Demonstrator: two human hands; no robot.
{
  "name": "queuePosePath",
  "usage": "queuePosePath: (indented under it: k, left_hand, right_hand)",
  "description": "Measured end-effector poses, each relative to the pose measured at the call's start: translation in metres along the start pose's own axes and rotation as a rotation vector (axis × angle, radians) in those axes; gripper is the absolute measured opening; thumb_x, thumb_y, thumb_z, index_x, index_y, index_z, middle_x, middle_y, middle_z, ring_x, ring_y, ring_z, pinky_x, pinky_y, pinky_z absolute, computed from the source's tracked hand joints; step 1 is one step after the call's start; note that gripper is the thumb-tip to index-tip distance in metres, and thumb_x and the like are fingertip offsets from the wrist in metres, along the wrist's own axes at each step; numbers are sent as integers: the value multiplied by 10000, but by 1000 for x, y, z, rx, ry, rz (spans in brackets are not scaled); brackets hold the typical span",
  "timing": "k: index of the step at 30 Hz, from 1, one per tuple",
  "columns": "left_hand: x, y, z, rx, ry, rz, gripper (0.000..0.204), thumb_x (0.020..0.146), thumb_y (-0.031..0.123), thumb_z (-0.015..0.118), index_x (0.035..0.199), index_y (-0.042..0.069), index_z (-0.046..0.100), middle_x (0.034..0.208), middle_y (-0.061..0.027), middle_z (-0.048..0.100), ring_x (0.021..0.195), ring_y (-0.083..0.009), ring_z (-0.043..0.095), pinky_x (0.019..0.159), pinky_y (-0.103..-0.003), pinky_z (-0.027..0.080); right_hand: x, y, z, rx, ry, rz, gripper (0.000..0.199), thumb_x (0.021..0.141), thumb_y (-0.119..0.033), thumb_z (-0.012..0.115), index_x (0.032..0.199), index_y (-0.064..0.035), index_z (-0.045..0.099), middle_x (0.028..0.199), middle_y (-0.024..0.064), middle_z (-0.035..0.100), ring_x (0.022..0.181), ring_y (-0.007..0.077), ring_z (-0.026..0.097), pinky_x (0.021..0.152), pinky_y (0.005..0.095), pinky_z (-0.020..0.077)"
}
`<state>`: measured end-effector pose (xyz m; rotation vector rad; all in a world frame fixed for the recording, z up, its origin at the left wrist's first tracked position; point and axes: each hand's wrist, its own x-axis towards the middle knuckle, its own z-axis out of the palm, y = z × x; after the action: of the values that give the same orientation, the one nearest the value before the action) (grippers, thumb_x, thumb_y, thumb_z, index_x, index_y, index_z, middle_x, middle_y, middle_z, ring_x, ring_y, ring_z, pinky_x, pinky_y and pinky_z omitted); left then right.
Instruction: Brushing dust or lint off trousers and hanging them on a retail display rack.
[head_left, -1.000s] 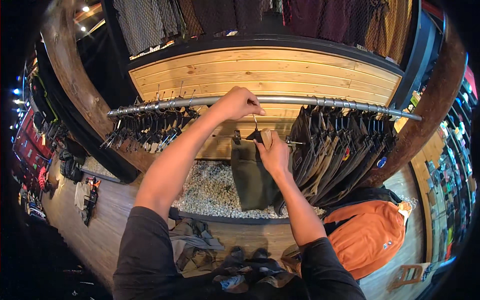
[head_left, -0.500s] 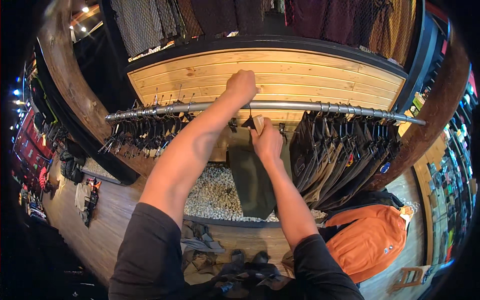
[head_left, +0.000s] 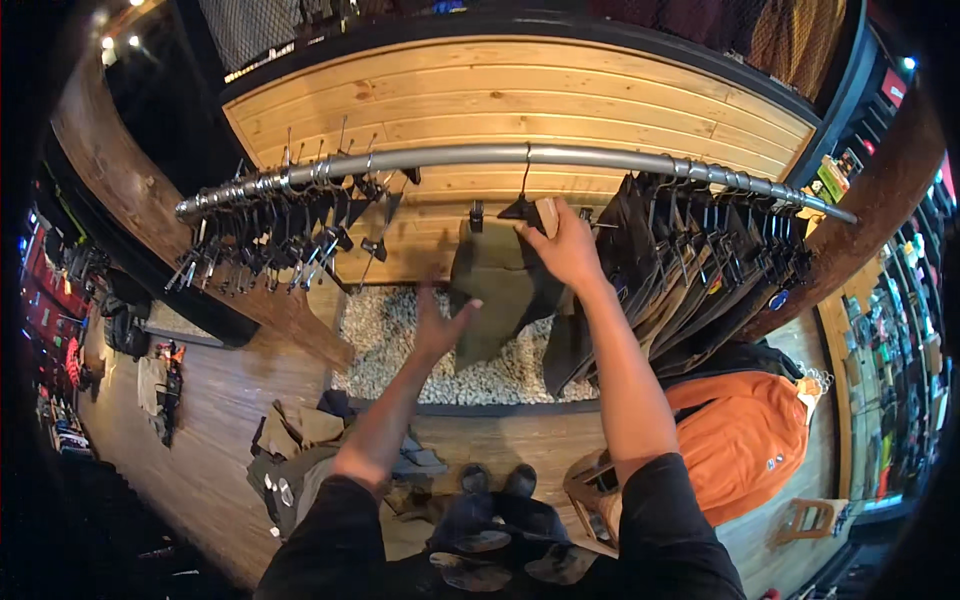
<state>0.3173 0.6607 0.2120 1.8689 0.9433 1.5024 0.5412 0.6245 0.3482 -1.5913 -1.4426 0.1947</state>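
Note:
A pair of olive-green trousers [head_left: 495, 290] hangs from a black clip hanger [head_left: 518, 209], whose hook is over the metal rail [head_left: 440, 155]. My right hand [head_left: 568, 248] is closed at the top of the trousers, its thumb in front by the waistband. A tan card tag [head_left: 547, 214] sticks up beside its fingers. My left hand [head_left: 440, 325] is slightly blurred, with fingers apart, at the left edge of the trousers. Its thumb tip reaches the cloth; whether it presses on it I cannot tell.
Bare clip hangers [head_left: 290, 220] crowd the rail's left end; dark and brown trousers [head_left: 660, 290] hang at its right. White pebbles [head_left: 390, 330] lie below. Folded clothes [head_left: 300, 450] are on the floor, near a wooden stool [head_left: 590, 500] and an orange sweatshirt [head_left: 745, 450].
My left hand has let go near the hanger hook and come down beside the trousers. The hanger now hangs on the rail. My right hand stays at the waistband; the view has shifted.

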Motion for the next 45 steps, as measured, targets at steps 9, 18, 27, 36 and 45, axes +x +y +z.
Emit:
queuePosePath:
  k: [9, 18, 27, 36, 45]
  left_hand:
    - [23, -51, -10, -2, -796, -470, 546, 851, 97, 739, 1325, 2, 486, 1123, -84, 669, 960, -183, 644, 896, -345, 502]
    - [-47, -116, 21, -603, -698, -550, 533, 942, 117, 627, 1399, -3, 379, 1320, -105, 570, 1230, -173, 505, 1061, -355, 388]
    - [-78, -134, -16, -382, -749, -616, 462, 859, 290, 752, 1211, 27, 609, 1081, -91, 683, 1008, -175, 635, 933, -345, 480]
    - [-123, -108, -5, -334, -636, -655, 422, 914, 309, 695, 1206, 26, 584, 1115, -17, 649, 1040, -147, 572, 916, -312, 454]
    - [-120, -112, -17, -530, -581, -830, 358, 946, 242, 648, 1200, -5, 593, 1080, -56, 677, 968, -154, 624, 897, -319, 494]
  right_hand:
    - [-73, -7, 22, 56, 262, -114, 503, 819, -185, 765, 1239, -6, 552, 1309, 190, 534, 1183, 322, 550, 980, 384, 429]
    - [-125, 170, 59, 245, 313, 318, 821, 731, -256, 859, 1376, 20, 432, 1288, 161, 542, 1159, 247, 526, 1015, 344, 399]
    - [-88, 187, 91, 691, -123, 386, 529, 806, -171, 788, 1237, -1, 533, 1105, 69, 643, 975, 164, 603, 879, 305, 475]
    - [-175, 181, 86, 606, 553, 596, 343, 935, -249, 589, 1108, 40, 524, 1092, 161, 524, 999, 255, 527, 900, 390, 419]
    - [-119, 82, 119, -27, 289, -458, 266, 847, -92, 709, 1090, -8, 641, 1017, 178, 649, 895, 356, 621, 795, 383, 502]
